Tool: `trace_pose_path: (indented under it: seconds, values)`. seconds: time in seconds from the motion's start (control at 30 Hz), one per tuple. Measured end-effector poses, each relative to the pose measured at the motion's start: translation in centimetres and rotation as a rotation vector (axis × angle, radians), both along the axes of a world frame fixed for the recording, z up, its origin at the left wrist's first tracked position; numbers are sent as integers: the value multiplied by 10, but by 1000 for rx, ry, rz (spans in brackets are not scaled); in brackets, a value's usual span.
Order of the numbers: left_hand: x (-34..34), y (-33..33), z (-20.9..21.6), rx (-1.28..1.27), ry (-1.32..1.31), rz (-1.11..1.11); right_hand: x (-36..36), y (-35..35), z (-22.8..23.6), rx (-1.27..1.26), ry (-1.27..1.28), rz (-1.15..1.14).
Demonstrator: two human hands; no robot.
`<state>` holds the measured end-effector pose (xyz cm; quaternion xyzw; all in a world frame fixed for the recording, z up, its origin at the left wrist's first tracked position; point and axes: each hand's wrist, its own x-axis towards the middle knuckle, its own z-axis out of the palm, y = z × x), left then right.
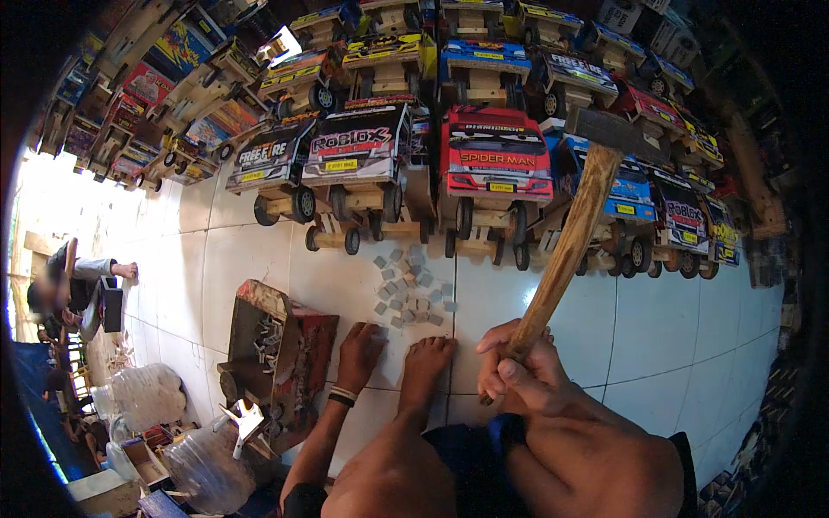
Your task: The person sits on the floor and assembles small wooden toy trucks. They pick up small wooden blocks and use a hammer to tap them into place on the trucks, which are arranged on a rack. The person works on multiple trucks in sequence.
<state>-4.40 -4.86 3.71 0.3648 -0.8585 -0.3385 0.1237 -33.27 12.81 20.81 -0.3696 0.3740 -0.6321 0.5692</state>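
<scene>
My right hand [534, 373] is wrapped round the lower end of a hammer's wooden handle [566, 250]. The dark hammer head [615, 134] points up and away, held above the floor. Low over the tiles, my left hand [359, 356] has its fingers bent and drawn together; whatever they hold, if anything, is hidden. Just beyond it lie several small grey square pieces [411, 285], scattered loosely. Left of that hand stands a worn, open box [321, 345] with small metal-looking bits inside. My bare foot [423, 367] rests between my hands.
Rows of wooden toy trucks with printed fronts, among them a red one [496, 155], stand across the far side. More toys are stacked at far left. Large clear plastic bottles [203, 466] lie at lower left. Another person's foot [125, 270] shows on the left. White floor tiles [665, 319] extend right.
</scene>
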Motion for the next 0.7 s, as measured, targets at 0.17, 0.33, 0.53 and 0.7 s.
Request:
trace_pose_path:
  seconds: [0.17,0.33,0.53,0.7]
  values:
    - [8,-4,-9,-44,-33,-41,-17,-4,1,99,94,-35]
    - [-5,6,-12,-80,-136,128,-26,-20,5,95,185,-57]
    - [-17,11,-25,-136,-137,283,-41,-39,17,88,282,-138]
    - [-19,16,-9,-230,-72,353,-49,-50,20,108,284,-178]
